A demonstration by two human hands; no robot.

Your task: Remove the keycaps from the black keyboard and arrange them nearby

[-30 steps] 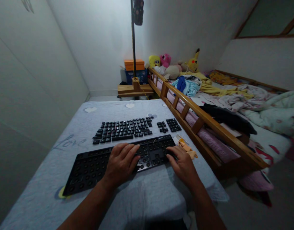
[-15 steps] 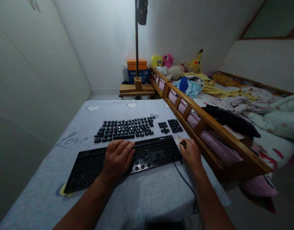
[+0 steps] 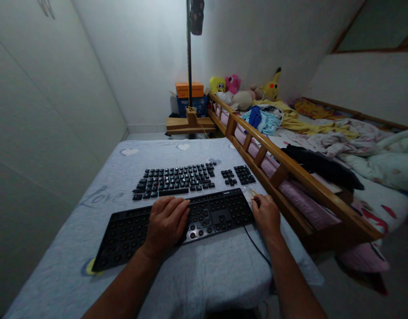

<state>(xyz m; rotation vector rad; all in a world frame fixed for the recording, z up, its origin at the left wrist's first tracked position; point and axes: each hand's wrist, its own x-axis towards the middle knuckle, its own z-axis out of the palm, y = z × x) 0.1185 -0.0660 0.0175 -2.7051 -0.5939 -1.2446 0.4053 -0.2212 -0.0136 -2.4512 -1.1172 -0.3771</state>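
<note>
A black keyboard (image 3: 217, 212) with its keycaps off lies slanted across the cloth-covered table, its bare key posts showing. My left hand (image 3: 167, 219) lies over its middle, fingers together and curled toward the far edge, gripping it. Beyond the keyboard, the loose black keycaps (image 3: 177, 178) are laid out in rows, with smaller groups of keycaps (image 3: 244, 174) to the right. My right hand (image 3: 266, 215) is beside the keyboard's right end, fingers closed in a pinch. At its fingertips are thin pale sticks (image 3: 250, 193); what exactly the fingers hold is too small to make out.
A black cable (image 3: 257, 246) runs from the keyboard over the table's near edge. The wooden bed rail (image 3: 280, 166) borders the table on the right, with bedding and plush toys beyond. A wooden stand with a pole (image 3: 190, 122) stands past the far edge.
The view has shifted slightly. Both hands stay in nearly the same places, the left on the keyboard, the right by the pale sticks. The fingers of my right hand have turned a little.
</note>
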